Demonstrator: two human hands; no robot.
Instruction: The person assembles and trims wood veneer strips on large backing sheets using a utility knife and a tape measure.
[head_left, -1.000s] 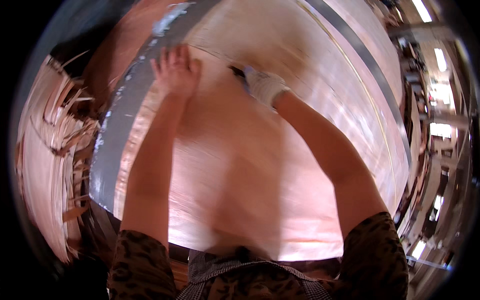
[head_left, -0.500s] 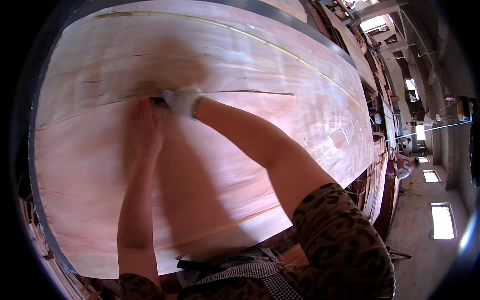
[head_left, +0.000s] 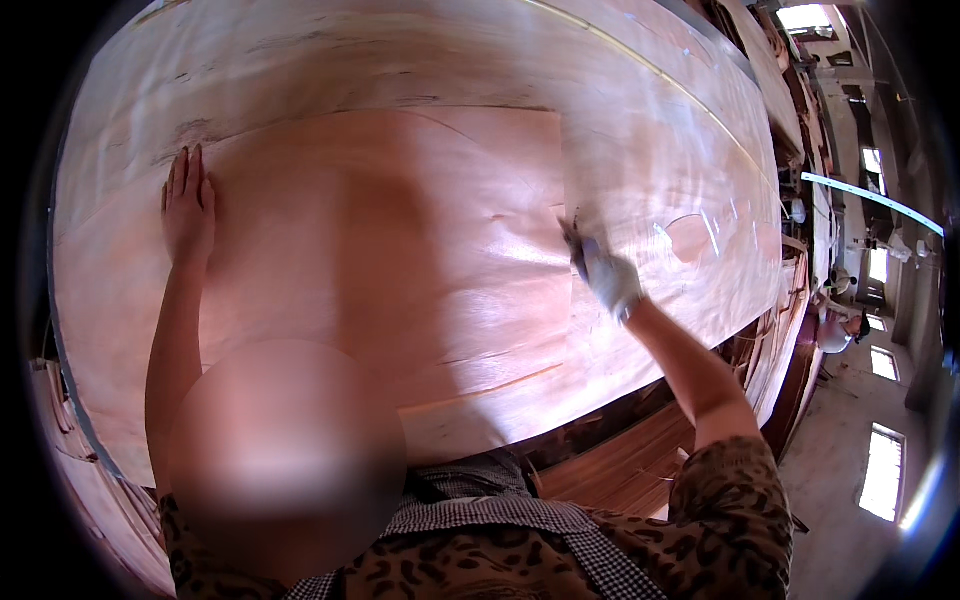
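Observation:
A pinkish wood veneer sheet [head_left: 470, 190] lies over a larger pale veneer sheet [head_left: 300, 70]. My bare left hand [head_left: 188, 215] rests flat on the veneer at the far left, fingers stretched and pointing away from me. In a whitish glove, my right hand [head_left: 612, 278] closes around a small dark knife-like tool [head_left: 574, 245]. The tool's tip touches or hovers just over the pink sheet's right edge, where the veneer looks wrinkled; I cannot tell which. Its handle is mostly hidden by the glove.
A long thin yellowish strip [head_left: 640, 58] runs across the far side of the pale sheet. Right of my right hand is a rounded pinkish patch [head_left: 688, 238]. Stacked reddish-brown veneers [head_left: 610, 470] stand close to me. A co-worker [head_left: 832, 330] is far off at right.
My hands were close together at the pink sheet's far edge. My left hand has gone left, and my right hand has swung right and nearer with the tool. The view has shifted.

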